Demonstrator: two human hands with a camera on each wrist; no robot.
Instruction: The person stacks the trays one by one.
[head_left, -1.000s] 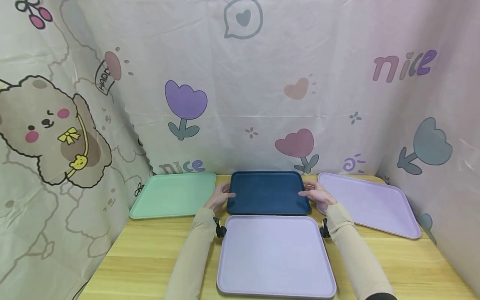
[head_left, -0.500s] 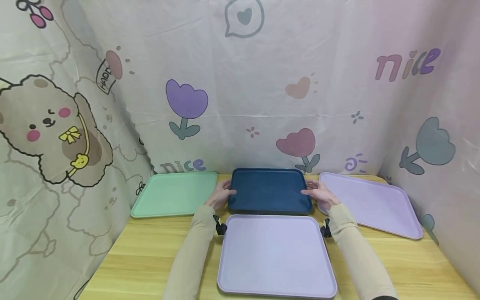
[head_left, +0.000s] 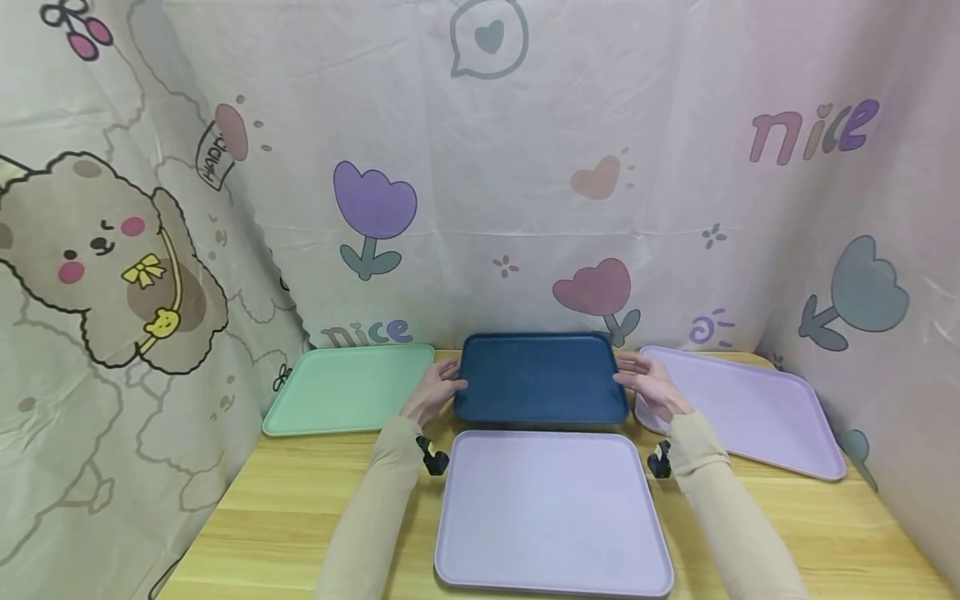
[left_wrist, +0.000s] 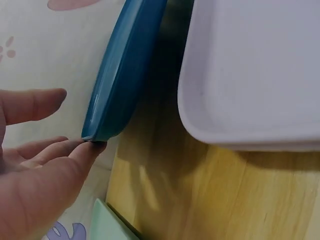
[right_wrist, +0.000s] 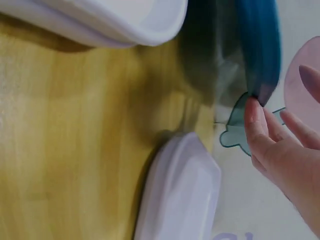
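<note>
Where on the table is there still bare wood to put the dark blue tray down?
Bare wood shows left of the near lilac tray and in front of the green tray. Another patch lies right of the near tray, before the right lilac tray. The back row is crowded: both hands hold the blue tray there.

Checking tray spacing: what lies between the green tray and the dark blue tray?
In the head view, only the left hand, gripping the dark blue tray by its edge, and bare table separate it from the green tray.
</note>
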